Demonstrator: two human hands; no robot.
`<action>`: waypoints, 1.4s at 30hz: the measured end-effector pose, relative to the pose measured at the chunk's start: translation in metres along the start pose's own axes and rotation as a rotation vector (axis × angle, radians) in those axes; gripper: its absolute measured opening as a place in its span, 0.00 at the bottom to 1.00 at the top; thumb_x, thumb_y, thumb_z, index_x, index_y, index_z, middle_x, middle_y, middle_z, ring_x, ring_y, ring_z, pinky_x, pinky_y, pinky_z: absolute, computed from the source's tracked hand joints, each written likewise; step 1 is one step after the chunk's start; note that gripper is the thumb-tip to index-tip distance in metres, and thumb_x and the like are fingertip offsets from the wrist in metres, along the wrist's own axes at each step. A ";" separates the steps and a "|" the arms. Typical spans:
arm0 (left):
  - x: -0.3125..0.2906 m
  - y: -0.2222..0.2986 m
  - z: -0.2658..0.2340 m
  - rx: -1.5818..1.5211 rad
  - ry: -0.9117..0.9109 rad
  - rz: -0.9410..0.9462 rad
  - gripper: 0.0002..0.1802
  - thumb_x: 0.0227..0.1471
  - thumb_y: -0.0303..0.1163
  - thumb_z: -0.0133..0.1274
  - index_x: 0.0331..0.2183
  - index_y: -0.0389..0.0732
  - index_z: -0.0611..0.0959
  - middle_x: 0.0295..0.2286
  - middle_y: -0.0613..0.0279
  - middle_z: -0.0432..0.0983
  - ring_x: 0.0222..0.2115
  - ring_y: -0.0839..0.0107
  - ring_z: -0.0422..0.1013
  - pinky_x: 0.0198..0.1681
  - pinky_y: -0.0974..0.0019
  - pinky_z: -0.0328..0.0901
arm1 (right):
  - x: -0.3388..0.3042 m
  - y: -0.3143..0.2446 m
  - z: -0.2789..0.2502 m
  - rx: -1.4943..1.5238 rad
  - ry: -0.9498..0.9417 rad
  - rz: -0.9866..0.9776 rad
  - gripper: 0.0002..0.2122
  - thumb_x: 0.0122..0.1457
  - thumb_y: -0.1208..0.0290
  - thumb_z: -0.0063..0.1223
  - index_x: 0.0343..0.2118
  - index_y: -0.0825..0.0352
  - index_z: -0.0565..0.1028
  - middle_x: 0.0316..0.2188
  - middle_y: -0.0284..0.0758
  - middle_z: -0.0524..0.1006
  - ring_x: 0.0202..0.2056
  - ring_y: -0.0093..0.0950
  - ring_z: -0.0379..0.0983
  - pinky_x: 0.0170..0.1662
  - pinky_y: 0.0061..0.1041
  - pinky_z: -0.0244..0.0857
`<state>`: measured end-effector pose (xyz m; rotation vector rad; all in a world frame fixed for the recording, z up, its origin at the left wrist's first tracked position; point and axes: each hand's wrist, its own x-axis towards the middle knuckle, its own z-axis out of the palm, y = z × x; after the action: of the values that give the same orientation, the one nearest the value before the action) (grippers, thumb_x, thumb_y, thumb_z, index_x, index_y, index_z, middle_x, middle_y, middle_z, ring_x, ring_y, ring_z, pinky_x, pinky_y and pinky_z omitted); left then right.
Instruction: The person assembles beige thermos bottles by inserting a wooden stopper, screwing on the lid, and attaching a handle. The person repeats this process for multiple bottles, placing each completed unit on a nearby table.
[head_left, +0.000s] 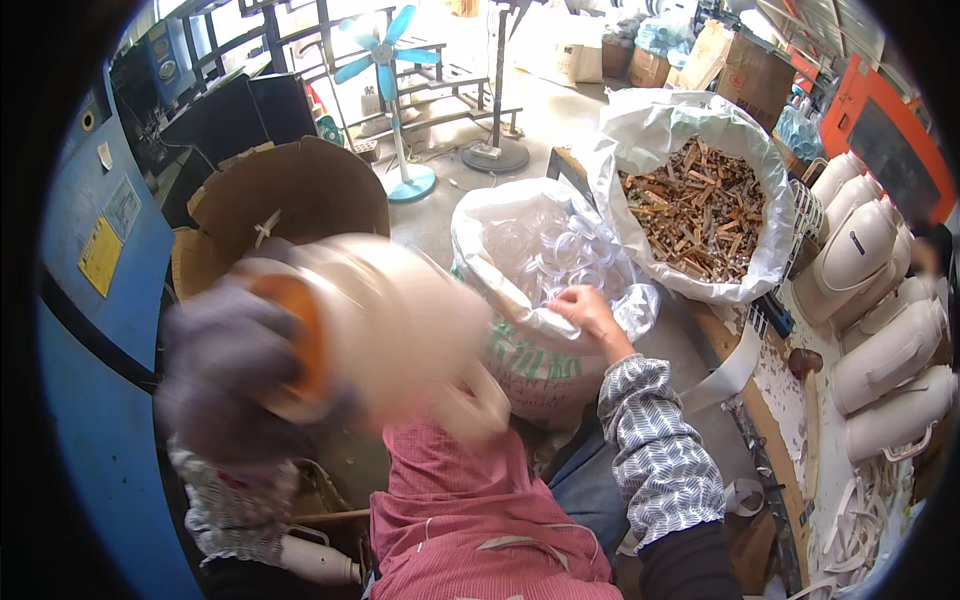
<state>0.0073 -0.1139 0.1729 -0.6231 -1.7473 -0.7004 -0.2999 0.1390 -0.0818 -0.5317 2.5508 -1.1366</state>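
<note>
My left hand (228,350), in a dark grey glove, grips a cream plastic thermos jug body (405,320) with an orange inside at its near end. Both are smeared by motion, and the jug lies tilted sideways above my lap. My bare right hand (588,310) is at the near rim of a white woven sack (530,350) with green print. Its fingers are pinched together; what is between them, if anything, is too small to make out. Clear plastic rings (560,245) fill the sack just beyond these fingers.
Behind the rings stands a larger white sack (625,125) of brown scrap pieces (700,215). Cream jugs (885,370) and a mallet (805,362) lie on the right-hand bench. A cardboard drum (340,190), blue cabinet (105,330) and blue fan (385,55) stand left and ahead.
</note>
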 end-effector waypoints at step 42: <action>-0.069 -0.001 0.153 -0.580 -0.710 -0.131 0.17 0.38 0.42 0.66 0.34 0.52 0.83 0.49 0.49 0.66 0.46 0.49 0.68 0.47 0.52 0.64 | -0.234 -0.174 -0.135 -0.751 -0.416 -0.943 0.12 0.46 0.74 0.54 0.36 0.69 0.76 0.39 0.37 0.75 0.44 0.33 0.72 0.43 0.26 0.72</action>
<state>-0.0751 -0.0086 0.0720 -1.2768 -2.2507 -1.1968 -0.1113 0.2230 0.1641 -2.0312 2.2534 -0.1102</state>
